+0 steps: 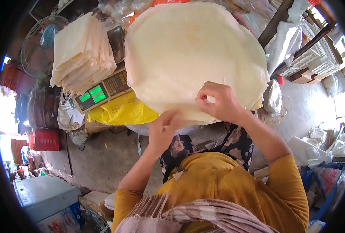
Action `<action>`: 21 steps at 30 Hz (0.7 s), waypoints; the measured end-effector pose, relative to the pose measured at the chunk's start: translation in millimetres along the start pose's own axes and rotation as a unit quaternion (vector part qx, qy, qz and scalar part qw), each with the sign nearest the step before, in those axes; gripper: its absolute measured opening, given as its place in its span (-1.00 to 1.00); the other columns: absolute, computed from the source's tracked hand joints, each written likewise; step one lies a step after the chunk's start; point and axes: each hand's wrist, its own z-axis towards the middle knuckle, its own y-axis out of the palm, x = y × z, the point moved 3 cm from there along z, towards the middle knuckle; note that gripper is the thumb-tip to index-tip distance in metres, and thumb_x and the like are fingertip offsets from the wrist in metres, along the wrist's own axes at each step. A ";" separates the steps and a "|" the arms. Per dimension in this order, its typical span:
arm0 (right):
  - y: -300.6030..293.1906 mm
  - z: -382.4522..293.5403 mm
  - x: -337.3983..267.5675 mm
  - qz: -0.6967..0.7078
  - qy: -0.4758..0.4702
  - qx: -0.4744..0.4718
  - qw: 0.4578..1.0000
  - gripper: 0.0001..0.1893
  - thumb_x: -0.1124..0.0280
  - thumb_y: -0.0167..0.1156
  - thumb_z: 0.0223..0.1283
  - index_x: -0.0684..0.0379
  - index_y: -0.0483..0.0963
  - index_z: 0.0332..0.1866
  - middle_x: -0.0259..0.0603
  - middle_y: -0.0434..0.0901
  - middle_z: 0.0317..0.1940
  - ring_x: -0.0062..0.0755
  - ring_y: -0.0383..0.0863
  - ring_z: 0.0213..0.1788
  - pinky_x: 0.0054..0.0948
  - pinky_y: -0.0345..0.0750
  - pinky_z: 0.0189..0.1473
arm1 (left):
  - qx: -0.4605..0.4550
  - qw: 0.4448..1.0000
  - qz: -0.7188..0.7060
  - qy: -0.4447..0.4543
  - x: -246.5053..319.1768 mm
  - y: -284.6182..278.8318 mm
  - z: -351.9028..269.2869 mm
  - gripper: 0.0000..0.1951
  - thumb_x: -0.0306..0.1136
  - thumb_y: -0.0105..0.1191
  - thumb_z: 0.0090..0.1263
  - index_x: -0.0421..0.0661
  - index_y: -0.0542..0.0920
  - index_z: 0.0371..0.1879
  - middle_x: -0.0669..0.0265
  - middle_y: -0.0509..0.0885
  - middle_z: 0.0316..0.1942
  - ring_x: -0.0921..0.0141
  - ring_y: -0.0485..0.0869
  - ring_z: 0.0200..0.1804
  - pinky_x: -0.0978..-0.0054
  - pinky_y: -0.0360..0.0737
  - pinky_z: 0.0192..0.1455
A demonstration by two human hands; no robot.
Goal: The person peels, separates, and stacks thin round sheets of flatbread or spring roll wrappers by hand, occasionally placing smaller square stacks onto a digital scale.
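A big stack of thin, cream-coloured round sheets (190, 55), which look like tofu skin, lies before me. My right hand (220, 102) is over the near part of the stack, thumb and fingertips brought together in a ring. Whether a sheet's edge is pinched there cannot be made out. My left hand (165, 126) is blurred at the near left edge of the stack, its fingers curled. What it grips, if anything, is unclear. To the left, a pile of folded sheets (82, 55) rests on a digital scale (102, 93) with lit green displays.
A yellow plastic bag (122, 109) lies between scale and stack. Beyond the folded pile stands a fan (45, 43). White plastic crates (321, 55) and a wrapped bundle (273, 97) are at right. A chest freezer (45, 192) stands at lower left.
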 end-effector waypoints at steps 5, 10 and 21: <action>4.3 -9.2 -10.6 -0.093 -0.078 -0.130 0.984 -0.95 0.51 0.23 -0.03 0.22 0.52 -0.44 -0.15 0.56 -0.47 -0.22 0.60 -0.36 -0.36 0.53 -0.31 | -0.111 0.873 -0.359 -0.312 -22.4 18.0 11.3 -0.74 -0.33 0.12 0.41 -0.33 0.48 -0.24 0.11 0.69 -0.23 0.43 0.68 -0.46 0.55 0.61 -0.40; 1.0 0.6 -5.3 -0.120 -0.126 -0.068 0.982 -0.84 0.38 0.22 0.07 0.15 0.57 -0.24 -0.14 0.61 -0.25 -0.18 0.59 -0.09 -0.30 0.50 -0.01 | -0.041 0.868 -0.428 -0.250 -14.3 27.0 11.8 -0.75 -0.54 0.16 0.31 -0.31 0.46 -0.08 0.17 0.69 -0.20 0.38 0.71 -0.30 0.46 0.68 -0.18; -10.7 26.4 20.8 -0.107 0.028 0.052 0.993 -0.94 0.45 0.11 0.17 0.19 0.46 -0.35 -0.15 0.57 -0.38 -0.12 0.58 -0.33 -0.29 0.51 -0.23 | -0.002 0.887 -0.378 -0.266 -10.4 22.8 10.9 -0.77 -0.59 0.15 0.28 -0.37 0.48 -0.12 0.18 0.67 -0.29 0.42 0.67 -0.31 0.49 0.68 -0.25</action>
